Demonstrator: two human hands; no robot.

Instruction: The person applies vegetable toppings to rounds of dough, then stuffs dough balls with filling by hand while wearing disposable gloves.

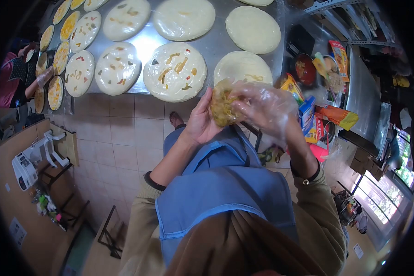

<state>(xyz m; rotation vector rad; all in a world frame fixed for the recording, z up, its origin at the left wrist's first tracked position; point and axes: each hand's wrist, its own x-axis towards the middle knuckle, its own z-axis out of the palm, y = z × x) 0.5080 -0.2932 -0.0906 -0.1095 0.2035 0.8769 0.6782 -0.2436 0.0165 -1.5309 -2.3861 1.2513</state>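
Observation:
My left hand (199, 120) is bare and cradles a clear plastic bag of yellow-green topping (222, 103), its thumb up along the bag's side. Clear plastic covers my right hand (260, 105), which looks like a loose glove. Its bent fingers press into the topping at the bag, and whatever is between the fingertips is hidden. Just beyond both hands lies a plain pale dough round (241, 64) with a few yellowish strips near its front edge. To its left, another dough round (175, 71) carries scattered strips of yellow, red and dark green.
A metal table (140, 89) holds several more dough rounds, some with orange topping on the left. Another person's gloved hand (45, 76) works at the far left. Food packets (338, 116), a blue box (307, 112) and a red bowl (304, 69) crowd the right side.

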